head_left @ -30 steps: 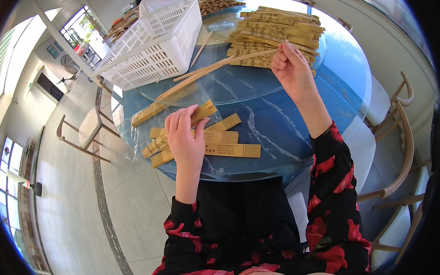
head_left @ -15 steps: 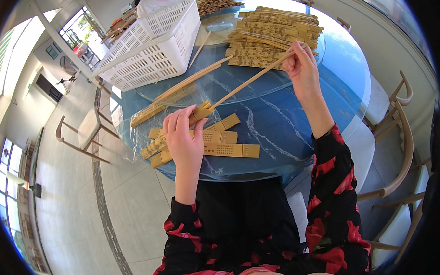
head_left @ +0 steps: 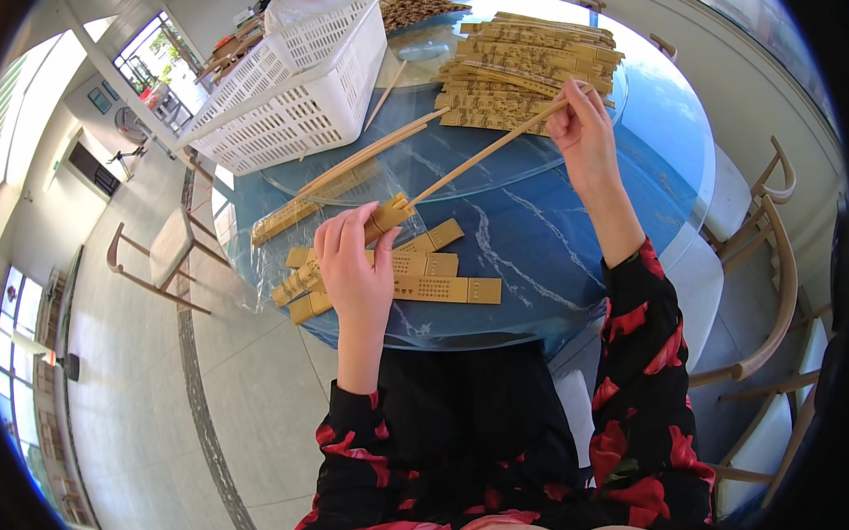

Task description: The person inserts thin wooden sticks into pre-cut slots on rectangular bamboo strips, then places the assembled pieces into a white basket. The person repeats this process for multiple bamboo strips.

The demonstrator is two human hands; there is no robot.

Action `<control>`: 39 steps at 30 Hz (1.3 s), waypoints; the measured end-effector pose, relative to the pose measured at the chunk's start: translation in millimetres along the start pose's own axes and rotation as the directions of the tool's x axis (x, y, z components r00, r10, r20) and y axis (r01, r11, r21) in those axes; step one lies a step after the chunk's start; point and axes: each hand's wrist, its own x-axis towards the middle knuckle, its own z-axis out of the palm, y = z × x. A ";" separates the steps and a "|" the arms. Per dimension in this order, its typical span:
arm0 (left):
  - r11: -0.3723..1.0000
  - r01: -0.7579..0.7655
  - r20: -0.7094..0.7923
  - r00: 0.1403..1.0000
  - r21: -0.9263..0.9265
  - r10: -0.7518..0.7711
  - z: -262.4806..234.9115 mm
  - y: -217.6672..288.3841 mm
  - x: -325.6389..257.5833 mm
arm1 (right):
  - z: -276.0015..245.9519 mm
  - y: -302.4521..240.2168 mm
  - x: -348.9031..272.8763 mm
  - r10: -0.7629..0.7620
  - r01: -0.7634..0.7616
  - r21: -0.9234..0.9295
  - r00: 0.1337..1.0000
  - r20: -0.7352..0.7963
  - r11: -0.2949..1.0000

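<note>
My left hand (head_left: 354,262) holds a tan paper chopstick sleeve (head_left: 389,216) by its end, just above a small pile of flat sleeves (head_left: 433,275) near the table's front edge. My right hand (head_left: 582,130) grips a pair of long bamboo chopsticks (head_left: 486,154) at their far end. Their tips reach down to the mouth of the sleeve in my left hand. A large stack of tan sleeves (head_left: 523,70) lies behind my right hand.
A white slotted plastic basket (head_left: 295,89) stands at the back left on the round blue glass-topped table (head_left: 540,232). More loose chopsticks (head_left: 368,154) lie beside it. Wooden chairs stand at left (head_left: 155,263) and right (head_left: 775,271). A person sits across the table.
My right hand lifted a pair of chopsticks off the table and swung them toward my left hand. Their tips now meet the sleeve, which my left hand has raised a little.
</note>
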 end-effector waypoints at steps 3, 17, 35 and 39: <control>1.000 -0.001 0.005 1.000 -0.003 0.001 0.0 -0.2 0.0 | 0.8 -0.4 -1.2 0.029 -0.028 -0.008 0.999 0.045 1.000; 0.999 0.003 0.028 1.000 -0.046 -0.002 0.0 1.1 1.2 | 17.9 9.7 -18.1 0.303 -0.290 -0.091 0.889 0.343 0.953; 0.961 0.163 0.208 0.971 -0.223 -0.116 -7.9 -11.2 -12.8 | 26.6 34.5 -35.4 0.528 -0.589 -0.001 0.723 0.445 0.808; 0.613 0.403 0.275 0.915 -0.679 -0.296 8.1 -34.2 -16.5 | 30.4 28.5 -34.0 0.497 -0.559 0.032 0.761 0.417 0.828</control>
